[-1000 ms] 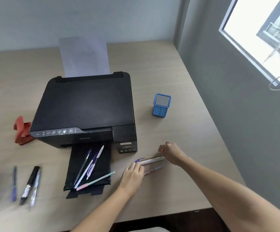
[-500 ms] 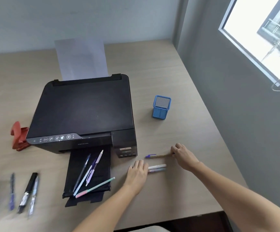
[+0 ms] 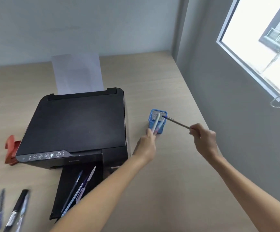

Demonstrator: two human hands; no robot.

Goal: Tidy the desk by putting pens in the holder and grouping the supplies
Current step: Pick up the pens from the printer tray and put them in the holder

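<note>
A blue mesh pen holder (image 3: 160,129) stands on the desk right of the printer. My left hand (image 3: 146,144) grips two pens (image 3: 157,122), a white one and a bluish one, whose upper ends reach over the holder's rim. My right hand (image 3: 203,139) holds a thin brown pen (image 3: 177,123) by its rear end, its blue tip at the holder's right rim. Several more pens (image 3: 84,183) lie on the printer's output tray. At the lower left lie a black marker (image 3: 17,210) and two other pens (image 3: 0,208).
A black printer (image 3: 79,124) with a sheet of paper (image 3: 77,72) in its rear feed fills the desk's middle. A red hole punch (image 3: 10,149) sits at its left. A grey wall with a window (image 3: 261,44) bounds the desk on the right.
Both hands lifted their pens off the desk front and carried them up to the blue holder. The view has shifted closer and to the left.
</note>
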